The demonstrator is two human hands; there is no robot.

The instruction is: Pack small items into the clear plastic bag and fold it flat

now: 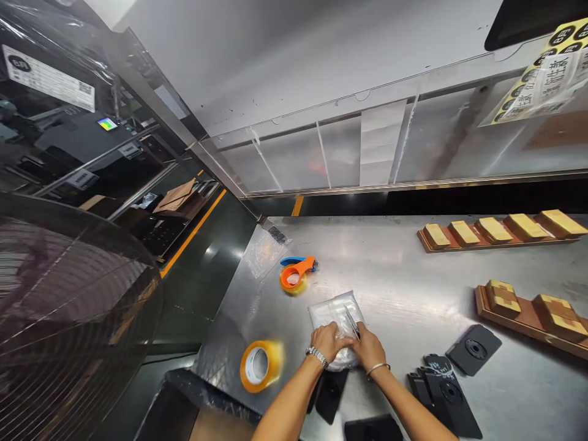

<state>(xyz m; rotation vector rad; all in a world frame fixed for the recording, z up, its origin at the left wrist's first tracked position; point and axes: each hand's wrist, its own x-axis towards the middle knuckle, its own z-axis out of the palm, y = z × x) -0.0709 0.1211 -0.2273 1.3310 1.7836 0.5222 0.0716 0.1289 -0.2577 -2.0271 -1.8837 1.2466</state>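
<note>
Plastic bag (337, 315) lies on the steel table (413, 288); left hand (327, 342) and right hand (367, 348) press its near edge, fingers curled onto it, tape roll (260, 365) left.

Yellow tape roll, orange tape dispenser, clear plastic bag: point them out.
Yellow tape roll (260, 365), head view, on its side wall.
Orange tape dispenser (294, 274), head view, on its handle.
Clear plastic bag (333, 313), head view, on its upper part.

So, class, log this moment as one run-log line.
left hand: on plastic bag | right hand: holds blade | tape roll beside
</note>
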